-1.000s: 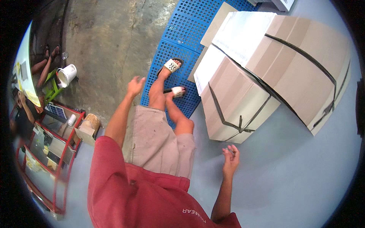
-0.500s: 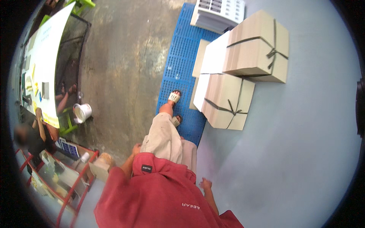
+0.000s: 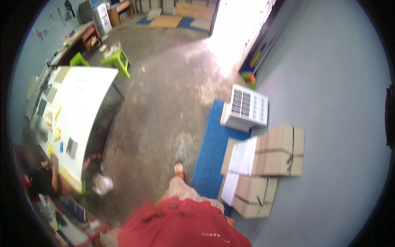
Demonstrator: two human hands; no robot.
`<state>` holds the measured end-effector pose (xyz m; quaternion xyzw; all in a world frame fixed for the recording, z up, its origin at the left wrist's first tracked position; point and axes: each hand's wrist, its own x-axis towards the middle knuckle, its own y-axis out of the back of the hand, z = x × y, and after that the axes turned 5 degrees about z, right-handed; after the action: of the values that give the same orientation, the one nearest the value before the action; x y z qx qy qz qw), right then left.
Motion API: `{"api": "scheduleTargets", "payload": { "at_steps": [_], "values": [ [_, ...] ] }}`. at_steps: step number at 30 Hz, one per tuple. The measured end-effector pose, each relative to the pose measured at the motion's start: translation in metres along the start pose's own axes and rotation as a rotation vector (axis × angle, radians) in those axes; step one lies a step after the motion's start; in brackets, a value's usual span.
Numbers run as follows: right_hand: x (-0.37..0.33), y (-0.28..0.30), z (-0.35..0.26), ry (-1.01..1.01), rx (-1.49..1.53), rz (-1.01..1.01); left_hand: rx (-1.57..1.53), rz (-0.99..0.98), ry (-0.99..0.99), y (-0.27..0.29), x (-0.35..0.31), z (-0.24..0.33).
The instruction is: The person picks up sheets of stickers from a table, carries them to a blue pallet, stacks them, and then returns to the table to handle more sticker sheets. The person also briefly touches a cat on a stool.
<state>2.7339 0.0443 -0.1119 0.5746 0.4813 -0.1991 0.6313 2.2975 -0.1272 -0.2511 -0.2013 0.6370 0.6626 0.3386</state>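
My left hand [image 3: 161,199] hangs by my left hip, blurred and partly hidden by my red shirt. At my right side only a little of my right hand [image 3: 231,222] shows past the shirt, near the tied cardboard bundles. Nothing can be seen held in either hand, and the fingers cannot be made out. The near cardboard bundle [image 3: 252,206] and the farther cardboard bundle [image 3: 270,159] are each bound with dark string, with white sheets at their left ends. Beyond them stands a stack of white printed sheets [image 3: 248,107].
A blue slatted pallet [image 3: 207,158] runs beside my foot [image 3: 178,169], along the grey wall [image 3: 329,136]. Left are a white-topped table [image 3: 88,105], a seated person [image 3: 43,177], a white bucket [image 3: 103,184] and a red-framed cart [image 3: 98,235]. Farther off stand a green stool [image 3: 119,61] and a bright doorway [image 3: 234,24].
My view has tilted up toward the doorway, so bundles and table sit lower in the picture. One foot has stepped from the blue pallet onto the concrete floor. Both hands are less visible.
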Motion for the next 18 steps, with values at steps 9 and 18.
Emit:
{"api": "scheduleTargets", "payload": {
  "at_steps": [9,18],
  "values": [
    [-0.017,-0.101,-0.328,0.405,0.152,-0.179,-0.496,0.122,-0.112,0.298,0.166,0.251],
    [0.050,-0.209,-0.521,0.360,-0.444,-0.187,-0.543,0.112,-0.010,0.331,0.295,0.351]
  ]
}}
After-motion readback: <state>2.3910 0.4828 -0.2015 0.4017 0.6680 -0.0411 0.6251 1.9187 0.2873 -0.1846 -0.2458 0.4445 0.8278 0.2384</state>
